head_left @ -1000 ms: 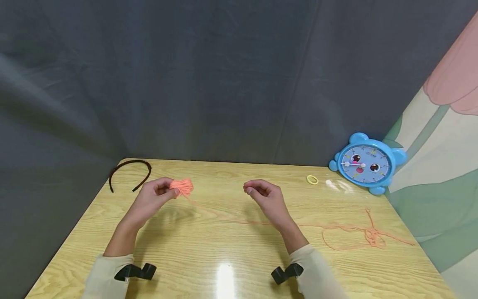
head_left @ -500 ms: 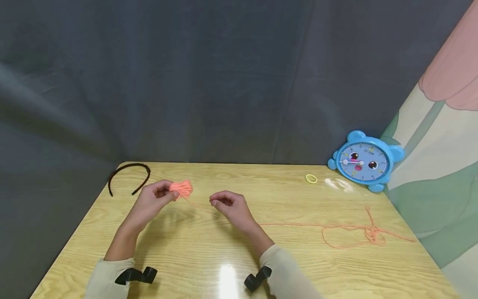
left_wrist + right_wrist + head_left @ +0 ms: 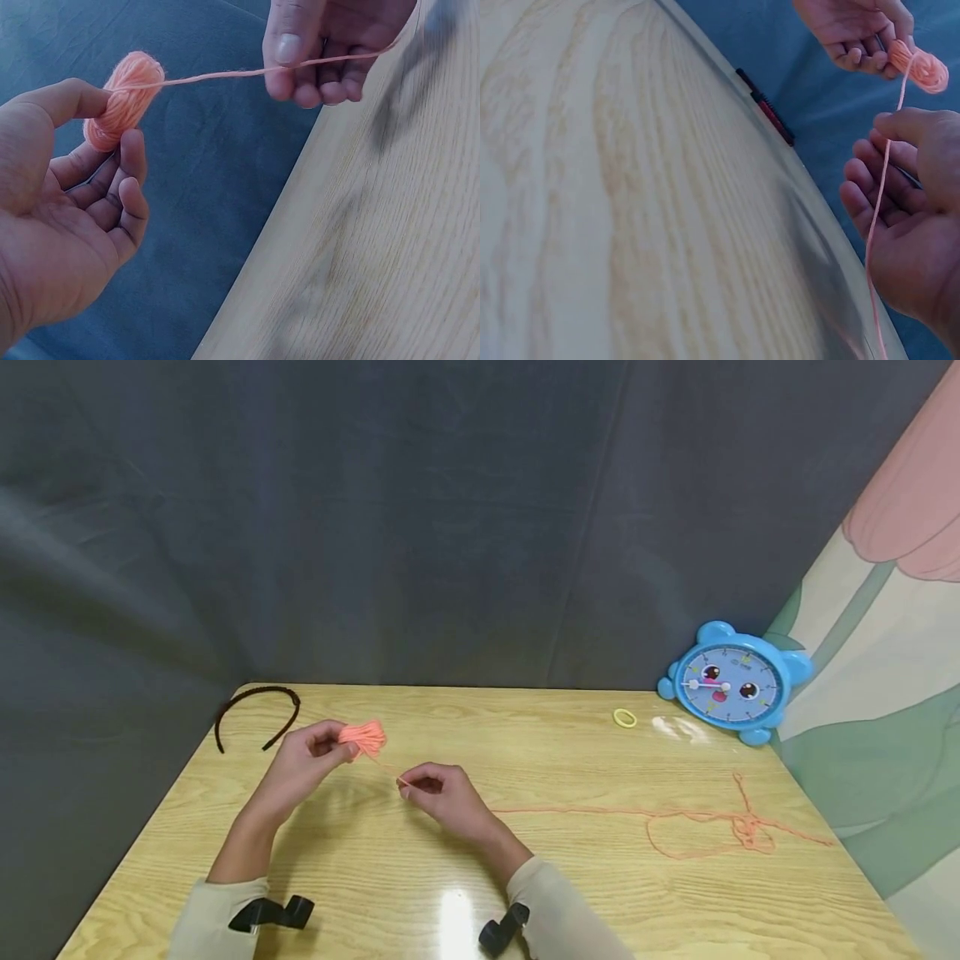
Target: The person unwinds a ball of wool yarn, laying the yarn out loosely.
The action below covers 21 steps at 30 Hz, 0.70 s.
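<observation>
My left hand [image 3: 303, 762] pinches a small wound bundle of coral yarn [image 3: 363, 738] between thumb and fingers, above the table's left half. In the left wrist view the yarn bundle [image 3: 124, 101] is oblong, with a strand [image 3: 217, 76] leaving its side. That strand runs taut to my right hand [image 3: 452, 802], whose thumb and forefinger pinch it a short way right of the bundle. Beyond the pinch, the strand [image 3: 877, 214] hangs across the right palm in the right wrist view. Loose yarn [image 3: 750, 833] trails over the table to a tangled heap at the right.
A dark headband [image 3: 258, 690] lies at the table's back left. Toward the back right are a yellow ring-shaped band [image 3: 625, 718] and a blue animal-shaped clock [image 3: 731, 685]. Dark cloth [image 3: 450, 527] hangs behind the wooden table [image 3: 390, 893].
My right hand has moved left and slightly nearer the table's front edge, closing in on the yarn bundle. The left hand with the bundle has stayed almost in place.
</observation>
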Motion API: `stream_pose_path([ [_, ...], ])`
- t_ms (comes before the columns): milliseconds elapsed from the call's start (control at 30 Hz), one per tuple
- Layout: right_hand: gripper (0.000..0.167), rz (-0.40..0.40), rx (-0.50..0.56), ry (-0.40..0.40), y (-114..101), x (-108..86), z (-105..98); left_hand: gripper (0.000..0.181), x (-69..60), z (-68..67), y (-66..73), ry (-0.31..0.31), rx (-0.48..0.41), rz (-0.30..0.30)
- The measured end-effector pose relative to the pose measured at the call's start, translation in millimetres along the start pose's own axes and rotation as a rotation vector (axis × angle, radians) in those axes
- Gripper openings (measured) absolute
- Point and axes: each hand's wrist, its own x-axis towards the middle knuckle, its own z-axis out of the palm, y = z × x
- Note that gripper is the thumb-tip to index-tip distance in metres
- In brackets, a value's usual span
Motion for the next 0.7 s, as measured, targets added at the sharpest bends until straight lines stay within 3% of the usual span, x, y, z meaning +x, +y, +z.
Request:
stream_pose_path([
  [200,0.022,-0.022,-0.045,-0.02,-3.3,-4.0,-5.0,0.028,-0.4,-1.3,-0.5,-0.003,-0.007,0.006],
  [433,0.025,-0.046,0.036,0.034,-14.0,-15.4,-30.6,0.032,0.8,-0.6,-1.6,-0.024,-0.032,-0.009],
  [567,0.024,-0.08,0.051,0.062,-20.4,-20.7,-42.2,0.034,2.5,1.4,-2.7,-0.065,-0.144,-0.012],
  [700,0.025,-0.098,0.045,0.066,-23.6,-25.2,-49.3,0.023,4.0,5.6,-4.3,-0.123,-0.346,-0.035],
])
